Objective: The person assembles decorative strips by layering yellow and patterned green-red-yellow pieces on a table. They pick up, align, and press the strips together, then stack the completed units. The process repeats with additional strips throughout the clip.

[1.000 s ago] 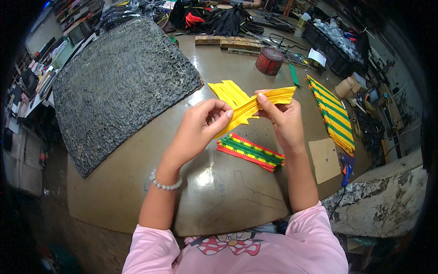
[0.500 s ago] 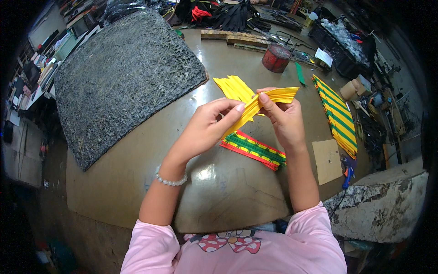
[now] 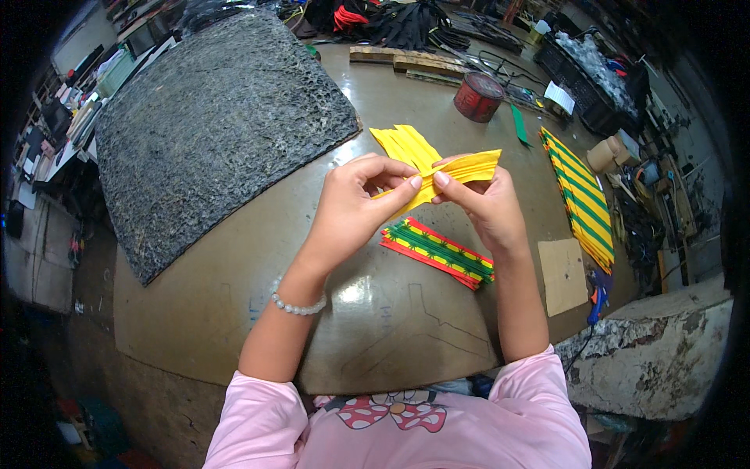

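A bunch of yellow strips [image 3: 473,166], maybe fabric, is pinched between my two hands above the table. My left hand [image 3: 366,187] grips its left part with thumb and fingers. Close beside it, my right hand [image 3: 483,199] pinches the middle, and the right end fans out past my fingers. More yellow strips [image 3: 406,144] lie on the table just behind my hands. Nearer to me, below the hands, rests a stack of red, yellow and green patterned strips [image 3: 437,254].
A large rough dark slab [image 3: 219,133] covers the table's [image 3: 195,320] left side. At the right lie green-and-yellow striped strips [image 3: 580,199], a cardboard piece [image 3: 562,277] and a blue glue gun [image 3: 598,297]. Farther back stand a red tin [image 3: 478,98], wooden bars [image 3: 406,61] and a black crate [image 3: 586,86].
My hands have drawn closer together along the yellow bunch, and it now lies more level. The left hand has turned slightly, while the strips on the table stay put.
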`<state>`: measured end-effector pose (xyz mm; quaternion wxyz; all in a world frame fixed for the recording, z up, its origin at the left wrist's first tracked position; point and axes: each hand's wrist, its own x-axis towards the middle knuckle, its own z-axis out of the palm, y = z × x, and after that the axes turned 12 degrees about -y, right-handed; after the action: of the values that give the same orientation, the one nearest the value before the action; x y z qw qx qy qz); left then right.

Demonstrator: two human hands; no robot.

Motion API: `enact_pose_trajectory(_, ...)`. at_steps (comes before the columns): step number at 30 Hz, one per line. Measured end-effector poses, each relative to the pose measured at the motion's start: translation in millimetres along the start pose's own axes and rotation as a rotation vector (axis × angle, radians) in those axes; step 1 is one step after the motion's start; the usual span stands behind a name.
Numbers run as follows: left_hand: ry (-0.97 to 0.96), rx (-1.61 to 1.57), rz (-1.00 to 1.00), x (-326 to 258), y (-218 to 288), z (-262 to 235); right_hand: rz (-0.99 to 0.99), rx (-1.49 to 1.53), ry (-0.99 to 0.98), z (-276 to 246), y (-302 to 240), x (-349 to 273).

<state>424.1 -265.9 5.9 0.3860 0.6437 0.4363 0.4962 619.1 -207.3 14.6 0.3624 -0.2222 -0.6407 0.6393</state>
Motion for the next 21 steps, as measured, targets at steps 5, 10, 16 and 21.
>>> enact_pose_trajectory(5, -0.046, -0.080, -0.019, -1, -1, 2, 0.019, -0.032, -0.033, -1, 3, 0)
enact_pose_trajectory(10, -0.074, -0.165, -0.080, -1, -2, 2, 0.004, 0.004, -0.022, -1, 5, 1)
enact_pose_trajectory(16, -0.100, -0.155, -0.103, 0, -4, 0, -0.024, -0.001, 0.015, 0, 2, 0)
enact_pose_trajectory(21, -0.163, -0.139, -0.134, 1, -5, -8, 0.015, -0.047, 0.047, -6, -2, 0)
